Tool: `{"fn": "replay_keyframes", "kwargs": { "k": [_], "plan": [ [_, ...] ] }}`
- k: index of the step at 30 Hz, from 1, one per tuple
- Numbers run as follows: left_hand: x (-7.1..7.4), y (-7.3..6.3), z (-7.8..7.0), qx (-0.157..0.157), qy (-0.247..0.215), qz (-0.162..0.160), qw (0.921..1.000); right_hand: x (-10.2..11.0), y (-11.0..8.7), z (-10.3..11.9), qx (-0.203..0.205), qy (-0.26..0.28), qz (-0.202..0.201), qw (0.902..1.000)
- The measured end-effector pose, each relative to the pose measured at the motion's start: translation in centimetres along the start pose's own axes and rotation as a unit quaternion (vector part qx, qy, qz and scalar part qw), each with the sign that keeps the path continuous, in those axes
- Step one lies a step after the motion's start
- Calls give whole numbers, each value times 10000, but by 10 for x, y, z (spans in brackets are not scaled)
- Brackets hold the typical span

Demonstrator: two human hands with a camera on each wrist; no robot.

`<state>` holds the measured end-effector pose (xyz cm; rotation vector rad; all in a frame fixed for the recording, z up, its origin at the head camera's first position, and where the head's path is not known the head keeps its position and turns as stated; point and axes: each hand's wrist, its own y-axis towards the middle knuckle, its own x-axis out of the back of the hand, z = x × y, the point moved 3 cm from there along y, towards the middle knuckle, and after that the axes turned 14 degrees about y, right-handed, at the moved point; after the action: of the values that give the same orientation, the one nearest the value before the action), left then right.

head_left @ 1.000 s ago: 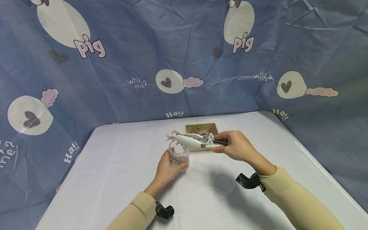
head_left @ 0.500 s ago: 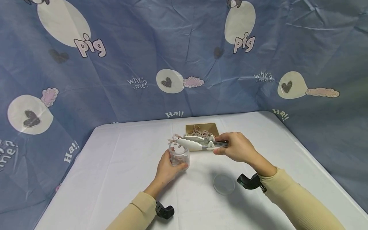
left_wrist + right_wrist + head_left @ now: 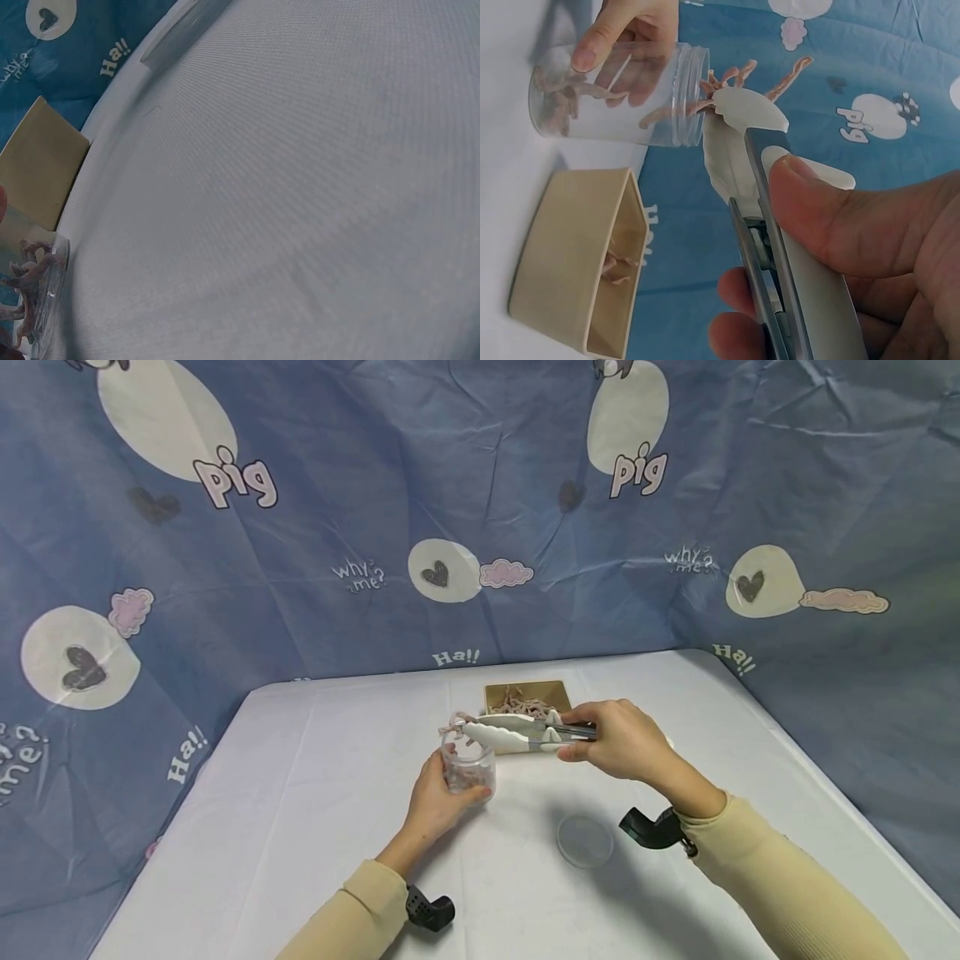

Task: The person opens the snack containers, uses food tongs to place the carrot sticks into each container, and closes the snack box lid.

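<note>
My left hand grips a clear open jar standing upright on the table. Inside it, near the bottom, lie some brownish-pink twisted strips, whose exact kind I cannot tell. White-tipped tongs are in my right hand, thumb on one arm and fingers on the other. Their tips pinch more of these strips right at the jar's mouth. In the right wrist view one strip hangs down through the opening while others stick out sideways.
Behind the tongs stands a tan rectangular box with more strips in it, partly hidden by them. A clear round lid lies flat on the white tablecloth, nearer the person. A blue printed curtain hangs behind the table.
The tongs and their pinched strips have shifted slightly down and right over the jar's mouth. My left hand and the jar stay in place.
</note>
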<state>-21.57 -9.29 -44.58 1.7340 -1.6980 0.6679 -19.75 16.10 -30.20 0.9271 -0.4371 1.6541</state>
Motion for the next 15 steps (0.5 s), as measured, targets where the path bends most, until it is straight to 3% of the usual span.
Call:
{"fn": "replay_keyframes", "kwargs": {
  "k": [15],
  "plan": [
    [0, 0, -2, -24, 81, -52, 10000, 5, -1, -2, -125, -84, 149, 9998]
  ]
}}
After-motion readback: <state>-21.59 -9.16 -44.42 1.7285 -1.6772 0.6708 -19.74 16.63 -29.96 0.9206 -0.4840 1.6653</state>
